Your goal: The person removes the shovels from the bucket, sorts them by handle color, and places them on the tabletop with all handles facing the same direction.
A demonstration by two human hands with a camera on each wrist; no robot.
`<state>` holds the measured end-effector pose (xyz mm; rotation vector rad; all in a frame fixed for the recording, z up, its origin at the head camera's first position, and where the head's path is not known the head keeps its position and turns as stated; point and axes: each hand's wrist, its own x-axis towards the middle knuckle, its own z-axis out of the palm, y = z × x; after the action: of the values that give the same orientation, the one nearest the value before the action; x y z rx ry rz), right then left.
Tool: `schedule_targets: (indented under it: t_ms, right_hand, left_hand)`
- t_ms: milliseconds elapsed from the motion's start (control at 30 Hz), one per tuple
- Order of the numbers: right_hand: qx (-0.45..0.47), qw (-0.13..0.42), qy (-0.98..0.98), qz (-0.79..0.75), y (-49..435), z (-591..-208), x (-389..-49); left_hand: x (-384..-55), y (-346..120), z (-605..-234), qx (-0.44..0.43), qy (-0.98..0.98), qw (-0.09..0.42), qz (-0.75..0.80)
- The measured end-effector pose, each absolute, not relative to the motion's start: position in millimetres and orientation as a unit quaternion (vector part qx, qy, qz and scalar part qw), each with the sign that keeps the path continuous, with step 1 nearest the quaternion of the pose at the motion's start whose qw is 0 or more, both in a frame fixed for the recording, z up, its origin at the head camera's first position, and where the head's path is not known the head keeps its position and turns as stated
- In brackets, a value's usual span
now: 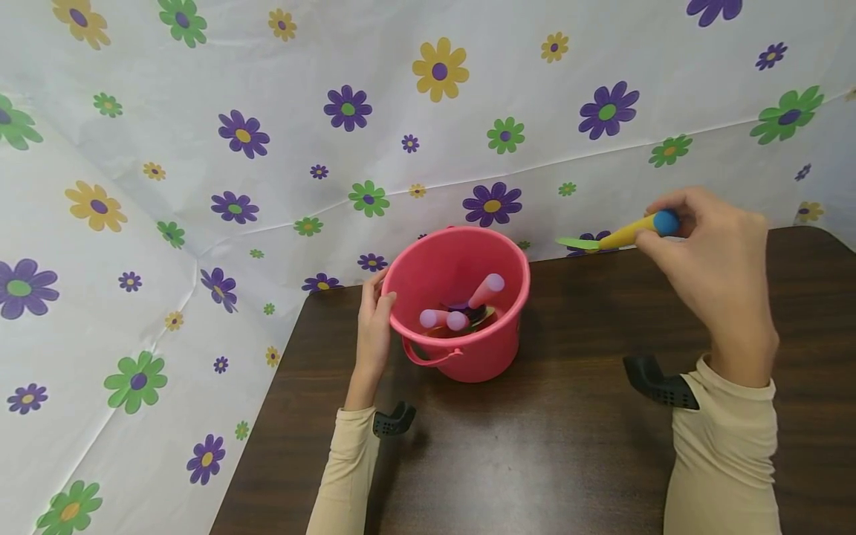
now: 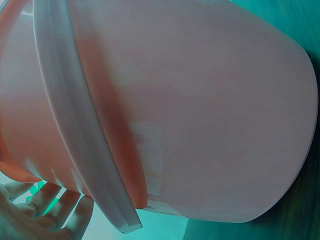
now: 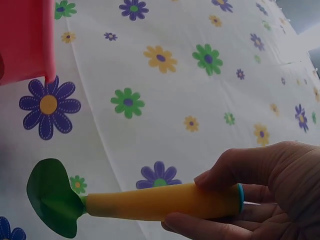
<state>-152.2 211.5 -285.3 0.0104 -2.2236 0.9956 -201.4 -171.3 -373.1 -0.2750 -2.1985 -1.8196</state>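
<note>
A pink bucket (image 1: 483, 357) with its handle hanging at the front stands on the dark wooden table, leaning slightly toward me. My left hand (image 1: 374, 327) grips its left rim, thumb at the edge; in the left wrist view the fingers (image 2: 55, 210) spread along the bucket wall (image 2: 215, 115). Right of the bucket, my right hand (image 1: 718, 256) holds a small toy trowel (image 1: 628, 234) in the air by its yellow, blue-ended handle. The green blade (image 3: 52, 200) points left, toward the bucket. Inside the bucket lie tools with pale pink handles (image 1: 487, 290); their lower ends are partly hidden.
The dark wooden table (image 1: 535, 453) extends in front of and to the right of the bucket. A white flowered sheet (image 1: 401, 67) hangs behind the table and along its left side. Black wrist mounts (image 1: 658, 383) sit on both sleeves.
</note>
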Motion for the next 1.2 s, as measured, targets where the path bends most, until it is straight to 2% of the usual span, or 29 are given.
schedule_targets:
  t_ms: [767,1200]
  right_hand:
    - [-0.032,0.216,-0.902,0.373,226.5,-311.5,-181.7]
    - [-0.031,0.190,-0.906,0.377,228.6,-329.4,-200.2]
  left_hand:
    - [-200.5,-172.3,-374.0,-0.091,-0.765,0.140,-0.622]
    - [-201.6,-170.9,-373.6,-0.095,-0.762,0.139,-0.626]
